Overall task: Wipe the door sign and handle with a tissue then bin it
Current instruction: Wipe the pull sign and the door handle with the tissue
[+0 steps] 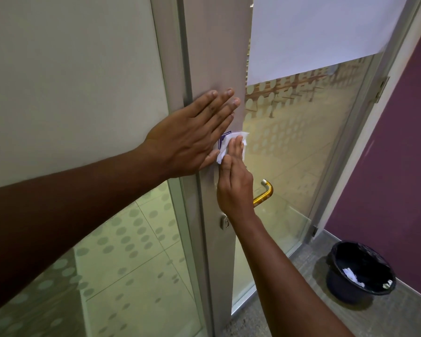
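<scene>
1. On the pale upright frame of the glass door (214, 57), the left hand (192, 135) lies flat with its fingers straight and slightly fanned, gripping nothing and only bracing the door.

2. Just below it, the right hand (233, 181) presses a white tissue (231, 142) against the small purple sign (225, 137). Its fingers are held together and laid flat over the tissue; whether the thumb pinches an edge from behind cannot be seen. Most of the sign is hidden under the tissue and the left hand's fingers.

3. Risk: the tissue seems held by pressure alone. If the flat fingers ease off mid-stroke, it could slide free and drop to the floor.

4. Risk: the sign looks like a thin sticker. Hard rubbing towards a corner might lift or crease it, and the tissue could shred against its edge.

5. Risk: the left hand's fingertips overlap the sign's upper part, so that patch may go unwiped unless the hand shifts away.

6. Risk: the door stands partly open. If the brace slackens, pushing on it may swing it and pull the sign out from under the tissue.

7. Still to do, by my judgement: the gold handle (265, 193), near the right wrist, looks untouched, and the black-lined bin (360, 271) sits well apart on the floor, so a loosely held tissue could be lost on the way.
</scene>
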